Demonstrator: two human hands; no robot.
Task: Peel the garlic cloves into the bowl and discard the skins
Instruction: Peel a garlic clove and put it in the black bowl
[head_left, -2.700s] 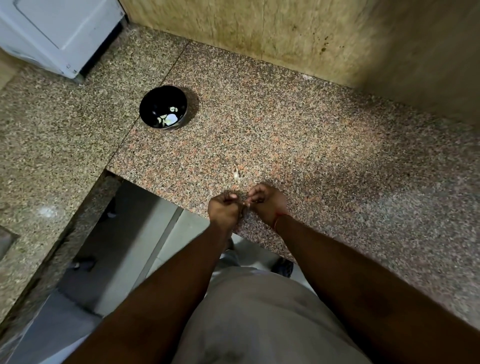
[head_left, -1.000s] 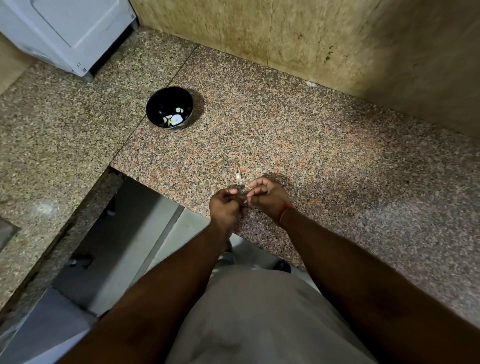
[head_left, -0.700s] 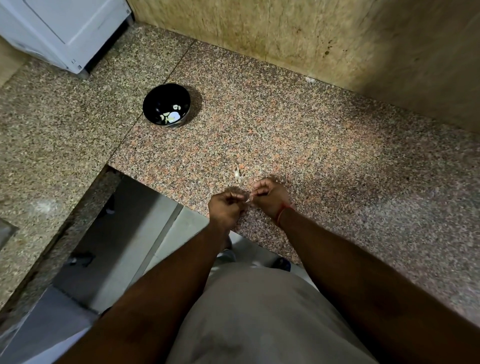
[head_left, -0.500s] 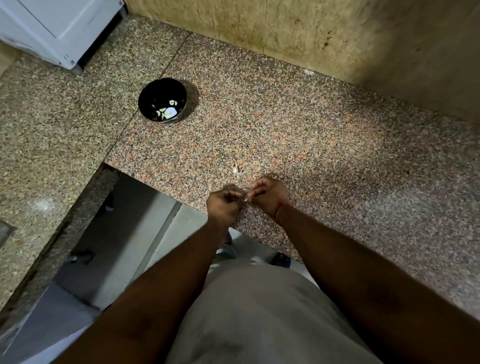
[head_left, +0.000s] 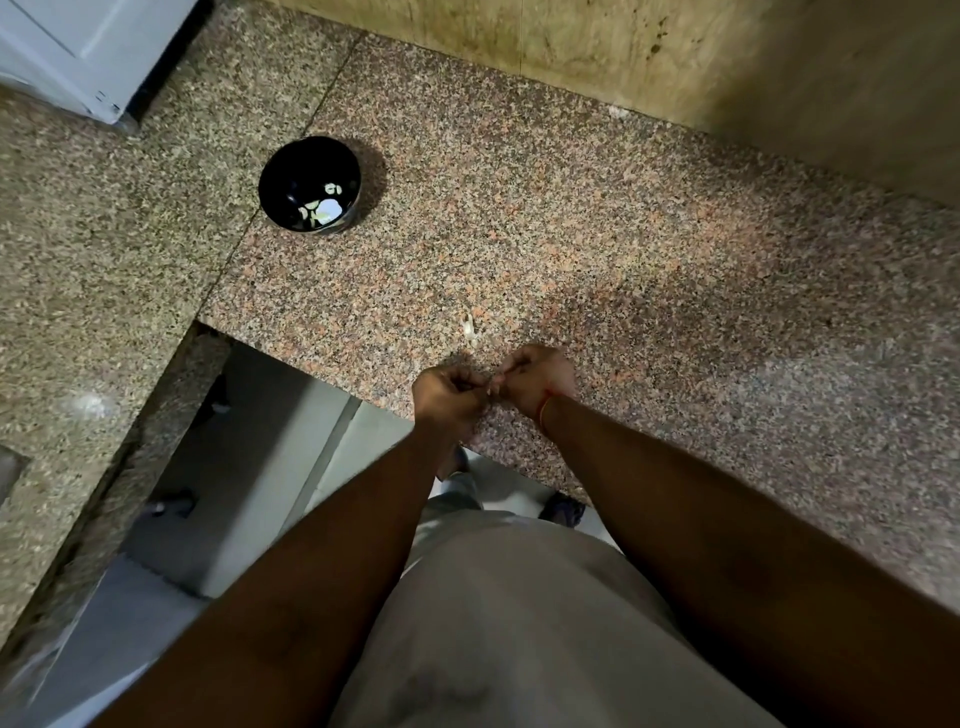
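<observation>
Both hands (head_left: 493, 387) curled, fingertips together

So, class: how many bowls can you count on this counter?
1. The black bowl sits on the granite counter, far left of both hands; nothing suggests another is hidden.

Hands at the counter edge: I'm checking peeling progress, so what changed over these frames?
Almost nothing. The left hand and right hand stay together at the counter edge, pinching something small, too small to identify. The bowl and the scrap stayed put.
</observation>
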